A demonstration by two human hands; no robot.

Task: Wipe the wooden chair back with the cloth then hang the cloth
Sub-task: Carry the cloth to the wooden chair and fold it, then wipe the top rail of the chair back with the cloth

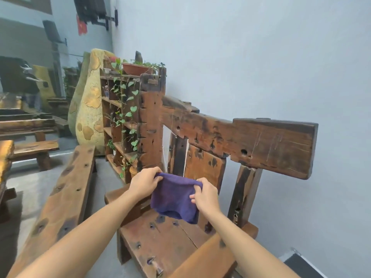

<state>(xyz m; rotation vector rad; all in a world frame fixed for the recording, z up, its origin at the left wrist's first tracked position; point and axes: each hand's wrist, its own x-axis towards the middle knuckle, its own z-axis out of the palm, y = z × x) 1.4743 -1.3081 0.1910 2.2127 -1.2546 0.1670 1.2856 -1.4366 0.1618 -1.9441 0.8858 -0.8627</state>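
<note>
A purple cloth (173,198) hangs spread between both hands, above the seat (160,239) of a rough wooden chair. My left hand (143,181) pinches its upper left corner. My right hand (204,194) grips the upper right edge. The chair back's thick top rail (251,145) runs across above and behind the cloth, with dark upright slats (204,164) below it. The cloth is held in front of the slats; I cannot tell whether it touches them.
A long wooden bench (64,195) lies to the left of the chair. Behind stand a wooden shelf with trailing green plants (124,117) and a large yellow stone (88,101). A pale wall (261,57) is right behind the chair. More wooden furniture stands at far left.
</note>
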